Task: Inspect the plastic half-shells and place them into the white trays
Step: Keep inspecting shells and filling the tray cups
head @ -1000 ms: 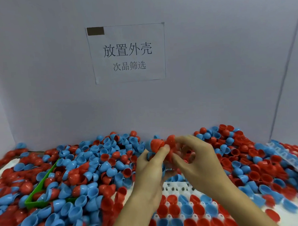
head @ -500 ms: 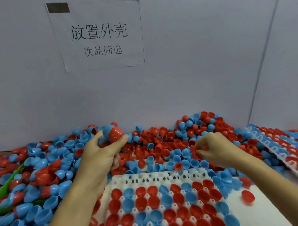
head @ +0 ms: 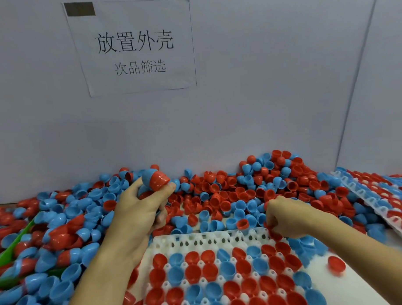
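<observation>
A deep heap of red and blue plastic half-shells (head: 219,188) covers the table up to the back wall. My left hand (head: 140,207) is raised over the heap and grips a nested stack of half-shells (head: 156,180), red with a blue dome behind it. My right hand (head: 286,217) is curled, knuckles up, at the far right corner of the white tray (head: 210,240); red shells show between its fingers. The tray's near rows hold red and blue shells, open side up; its far row is bare.
A second white tray (head: 379,205) filled with shells lies tilted at the right. A green bin edge (head: 9,250) pokes out of the heap at the left. A lone red shell (head: 336,264) lies on the white surface right of the tray. A paper sign hangs on the wall.
My hands, together a second ago, have parted: the left keeps the stack at the left, and the right went down to the tray's far right corner. In the last half second little moved.
</observation>
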Motion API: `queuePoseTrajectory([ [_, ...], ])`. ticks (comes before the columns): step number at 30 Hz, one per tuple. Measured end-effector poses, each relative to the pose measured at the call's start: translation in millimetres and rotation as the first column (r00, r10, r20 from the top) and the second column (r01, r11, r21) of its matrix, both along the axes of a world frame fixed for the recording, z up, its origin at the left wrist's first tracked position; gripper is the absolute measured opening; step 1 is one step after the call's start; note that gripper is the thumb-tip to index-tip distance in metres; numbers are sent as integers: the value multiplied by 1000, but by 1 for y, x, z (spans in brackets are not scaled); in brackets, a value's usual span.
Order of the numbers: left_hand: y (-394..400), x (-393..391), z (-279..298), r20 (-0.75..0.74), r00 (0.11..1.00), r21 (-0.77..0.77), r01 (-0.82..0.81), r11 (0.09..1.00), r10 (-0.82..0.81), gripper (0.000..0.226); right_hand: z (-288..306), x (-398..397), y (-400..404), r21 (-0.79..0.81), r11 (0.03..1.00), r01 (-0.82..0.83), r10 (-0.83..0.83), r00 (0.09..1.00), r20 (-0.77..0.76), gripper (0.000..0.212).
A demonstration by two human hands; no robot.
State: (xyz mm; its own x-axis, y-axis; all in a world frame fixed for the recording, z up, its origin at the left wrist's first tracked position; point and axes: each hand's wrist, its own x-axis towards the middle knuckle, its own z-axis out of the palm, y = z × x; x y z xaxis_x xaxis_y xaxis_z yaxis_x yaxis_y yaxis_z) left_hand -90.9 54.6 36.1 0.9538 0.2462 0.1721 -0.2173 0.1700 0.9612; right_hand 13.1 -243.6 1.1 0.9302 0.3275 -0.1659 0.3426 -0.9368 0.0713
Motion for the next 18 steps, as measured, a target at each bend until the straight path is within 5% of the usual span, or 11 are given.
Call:
queuePoseTrajectory([
  [18, 1, 1, -2, -13, 1000, -28, 14, 1000, -14, 17, 13, 4, 4, -37, 998, -51, 45, 985, -164, 18],
])
